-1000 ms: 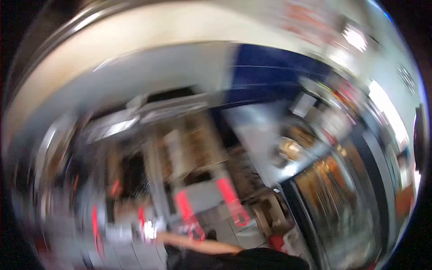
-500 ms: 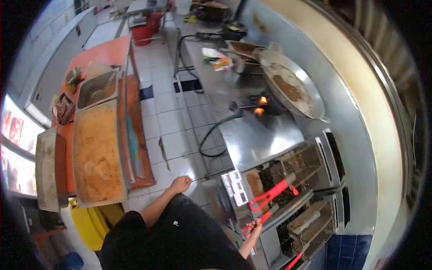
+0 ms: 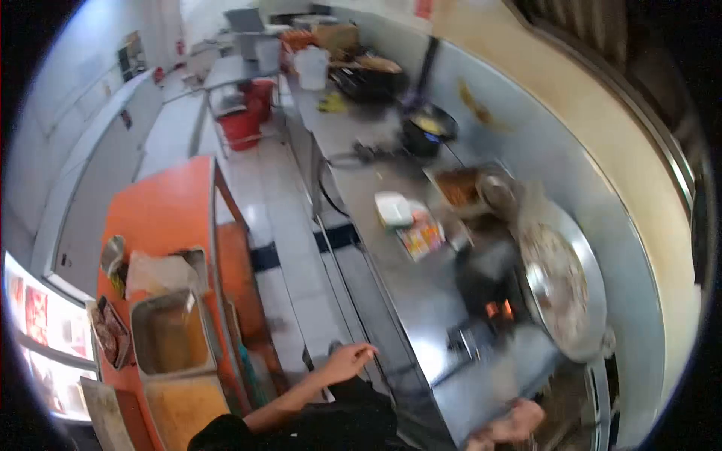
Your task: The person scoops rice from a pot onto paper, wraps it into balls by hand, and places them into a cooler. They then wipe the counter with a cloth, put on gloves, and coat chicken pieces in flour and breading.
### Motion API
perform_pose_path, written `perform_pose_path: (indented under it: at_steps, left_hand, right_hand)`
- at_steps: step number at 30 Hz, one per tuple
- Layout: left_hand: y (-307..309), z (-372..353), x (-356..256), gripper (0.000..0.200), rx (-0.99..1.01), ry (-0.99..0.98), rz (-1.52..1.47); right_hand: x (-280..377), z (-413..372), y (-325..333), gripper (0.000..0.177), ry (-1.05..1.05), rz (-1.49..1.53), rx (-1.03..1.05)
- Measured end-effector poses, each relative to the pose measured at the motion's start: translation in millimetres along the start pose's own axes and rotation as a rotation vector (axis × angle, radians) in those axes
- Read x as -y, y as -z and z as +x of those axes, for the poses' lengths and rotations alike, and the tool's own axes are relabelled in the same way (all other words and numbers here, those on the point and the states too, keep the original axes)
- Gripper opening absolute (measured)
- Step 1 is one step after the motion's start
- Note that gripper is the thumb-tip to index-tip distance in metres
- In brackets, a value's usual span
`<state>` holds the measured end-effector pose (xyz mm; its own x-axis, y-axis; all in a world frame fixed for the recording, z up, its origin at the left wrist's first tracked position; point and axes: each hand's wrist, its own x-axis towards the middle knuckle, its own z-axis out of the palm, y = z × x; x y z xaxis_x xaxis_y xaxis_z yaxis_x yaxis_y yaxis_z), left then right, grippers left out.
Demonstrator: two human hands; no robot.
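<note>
My left hand [image 3: 347, 364] hovers over the floor gap between the orange table and the steel counter, its fingers loosely bent and nothing visible in them. At the lower right, my right hand [image 3: 513, 425] is blurred near the counter's front edge, and its fingers cannot be made out. Beyond it, a large wide pan [image 3: 590, 289] with pale contents sits against the wall. A small flame [image 3: 500, 309] burns beside the pan. On the steel counter [image 3: 391, 263] lie a white container [image 3: 393, 209] and a colourful packet [image 3: 423, 237].
An orange table [image 3: 162, 199] at the left bears a steel tray [image 3: 173, 334] and a breaded tray [image 3: 192, 406]. Further back are a black pan [image 3: 426, 131], a metal container of brown food [image 3: 456, 188], a white bucket [image 3: 310, 69] and a red tub [image 3: 241, 129].
The view has moved forward along the counter. My left hand has reached further out. The red-handled tongs at my right hand are no longer seen, and the rack below the counter is mostly out of view.
</note>
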<state>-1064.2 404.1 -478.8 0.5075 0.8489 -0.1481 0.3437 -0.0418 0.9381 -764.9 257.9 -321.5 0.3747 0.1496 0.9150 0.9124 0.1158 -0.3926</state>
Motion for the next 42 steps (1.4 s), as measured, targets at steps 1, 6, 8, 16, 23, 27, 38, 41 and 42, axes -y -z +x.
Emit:
perform_pose_path:
  at_steps: [1,6,8,16,23,27,38,41,42]
  left_hand:
    - [36,24,-14,0.033,-0.058,-0.045,-0.073]
    - [210,91,-71,0.030,-0.294,-0.045,-0.109]
    - [268,126,-55,0.030,-0.339,-0.215,0.110]
    - [549,272,192,0.048,-1.283,0.162,-0.833]
    - [842,397,149,0.063,-1.292,-0.199,-0.163]
    - [987,466,361,0.052,-1.213,0.118,0.020]
    - [1249,273,653,0.035,-1.203,1.295,-0.508]
    - [1352,191,692,0.031,-1.312,1.441,-0.305]
    - [1375,140,777,0.035,-1.066,1.159,0.703]
  right_hand:
    - [18,-32,-90,0.028,-0.478,0.018,0.215]
    - [77,-205,-419,0.031,-1.388,1.134,1.752]
    - [120,-251,-485,0.034,-1.766,1.417,1.792]
    - [374,-154,-807,0.052,-1.165,1.411,1.922]
    - [488,-296,-1135,0.062,-1.616,0.803,1.880]
    - [598,-294,-1255,0.053,-0.818,1.317,2.000]
    - [862,-417,-1749,0.034,0.939,0.587,2.216]
    - [940,-497,-1864,0.030,0.519,0.912,2.273]
    - [961,-522,-1904,0.030,0.405,0.979,2.200]
